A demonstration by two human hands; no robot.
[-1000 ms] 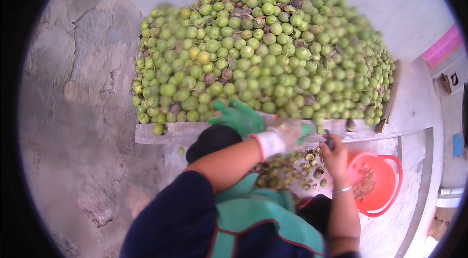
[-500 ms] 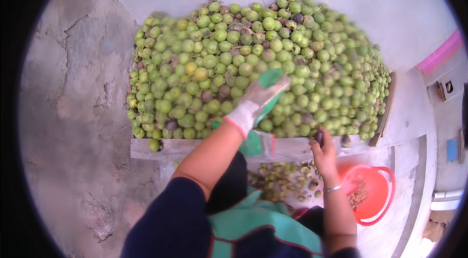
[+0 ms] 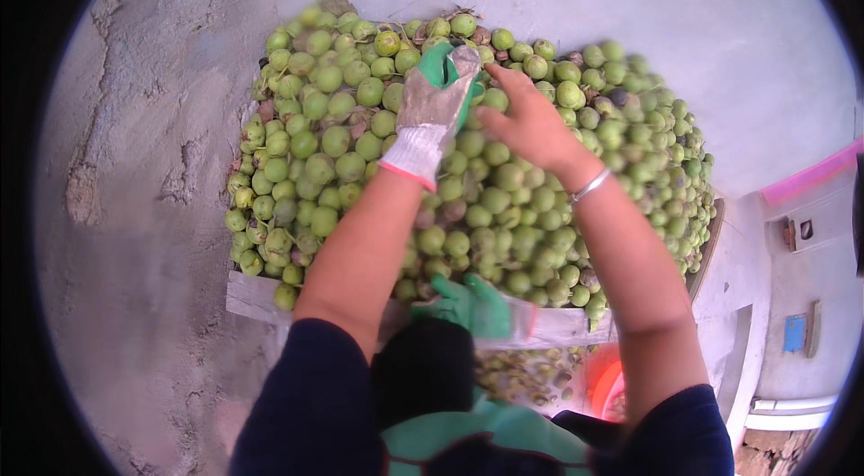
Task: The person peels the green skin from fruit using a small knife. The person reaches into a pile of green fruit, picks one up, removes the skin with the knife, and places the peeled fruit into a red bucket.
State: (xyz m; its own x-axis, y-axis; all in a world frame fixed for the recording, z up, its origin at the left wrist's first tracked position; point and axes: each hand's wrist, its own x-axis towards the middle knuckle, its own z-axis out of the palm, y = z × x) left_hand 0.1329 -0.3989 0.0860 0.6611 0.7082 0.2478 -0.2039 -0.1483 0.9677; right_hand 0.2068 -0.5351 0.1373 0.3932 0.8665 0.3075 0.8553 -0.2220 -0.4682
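A heap of round green fruits (image 3: 333, 148) spreads before me, some with brown, withered patches. My left hand (image 3: 439, 89), in a grey-white and green work glove, reaches over the upper part of the heap; its fingertips are turned from view, so I cannot see whether it holds a fruit. Close by on its right is my bare right hand (image 3: 531, 123), thumb and forefinger apart and pointing at the glove. Nothing shows in it. A loose green glove (image 3: 481, 305) lies by the board at the heap's near edge.
A wooden board (image 3: 247, 294) borders the heap in front. Below it, split brownish husks (image 3: 531, 377) are scattered on the floor. An orange-red bucket (image 3: 605, 381) stands partly behind my right forearm. A rough grey wall (image 3: 135, 170) rises at the left.
Both hands have moved farther up the heap and come close together. The dark object in my right hand earlier no longer shows. My view has shifted, and the right forearm now covers part of the bucket.
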